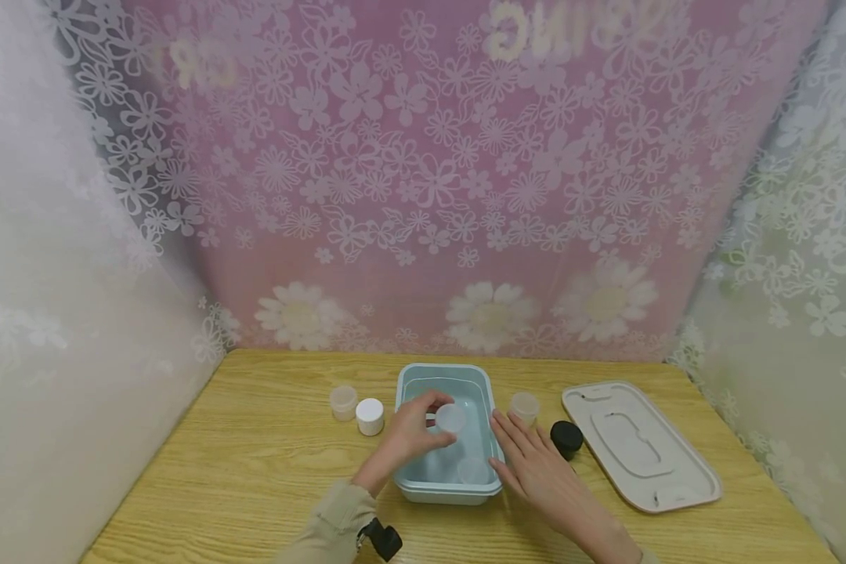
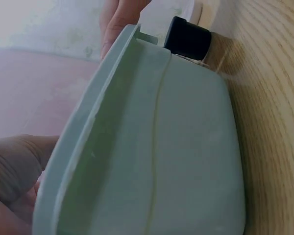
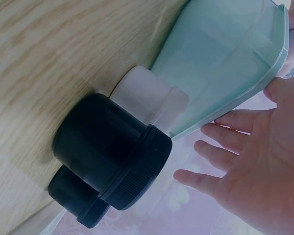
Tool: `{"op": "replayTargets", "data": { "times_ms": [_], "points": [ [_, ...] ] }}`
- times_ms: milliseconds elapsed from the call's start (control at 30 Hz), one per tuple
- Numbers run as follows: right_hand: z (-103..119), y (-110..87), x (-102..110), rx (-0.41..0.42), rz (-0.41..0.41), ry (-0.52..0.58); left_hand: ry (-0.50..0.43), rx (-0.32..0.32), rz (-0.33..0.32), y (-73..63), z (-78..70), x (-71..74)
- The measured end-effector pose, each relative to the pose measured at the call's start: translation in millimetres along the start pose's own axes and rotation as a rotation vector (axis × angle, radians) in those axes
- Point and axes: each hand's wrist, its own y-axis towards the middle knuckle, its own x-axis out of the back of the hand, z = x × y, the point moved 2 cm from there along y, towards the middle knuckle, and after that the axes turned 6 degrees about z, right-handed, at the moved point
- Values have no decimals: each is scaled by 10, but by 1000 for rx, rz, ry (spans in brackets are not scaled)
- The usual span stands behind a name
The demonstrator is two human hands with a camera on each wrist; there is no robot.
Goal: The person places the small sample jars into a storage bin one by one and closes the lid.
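Observation:
A pale blue plastic box (image 1: 446, 495) stands uncovered on the wooden table. My left hand (image 1: 412, 427) reaches over it and pinches a small translucent jar (image 1: 451, 418) between thumb and fingers. Inside the box, near its front right corner, lies another clear round jar (image 1: 473, 471). My right hand (image 1: 539, 470) has its fingers extended, and the fingertips touch the box's right rim. Close to that hand are a translucent jar (image 3: 146, 95) and a black jar (image 3: 105, 142) with a ribbed lid; a second black jar (image 3: 76, 196) shows behind it.
Left of the box stand a white jar (image 1: 370, 417) and a translucent jar (image 1: 343, 403). The box's flat lid (image 1: 641, 446) lies at the right on the table (image 1: 254, 470). Patterned curtains (image 1: 423, 196) surround the table at the back and sides.

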Motion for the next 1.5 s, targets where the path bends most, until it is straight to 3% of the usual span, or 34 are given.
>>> {"op": "replayTargets", "data": {
  "times_ms": [300,700,933,1267,1500],
  "points": [
    [2,-1,6,7,0,1,116,72,50,74,-52,-151],
    [-5,-1,-8,5,27,10,228,185,64,116,12,-270],
    [-9,0,-6,-2,23,2,207,173,85,120,2,-289],
    [2,-9,5,14,-18,-19,145,149,181,126,-2,-322],
    [1,-9,0,19,-32,-27,137,135,189,126,-13,-311]
  ]
}}
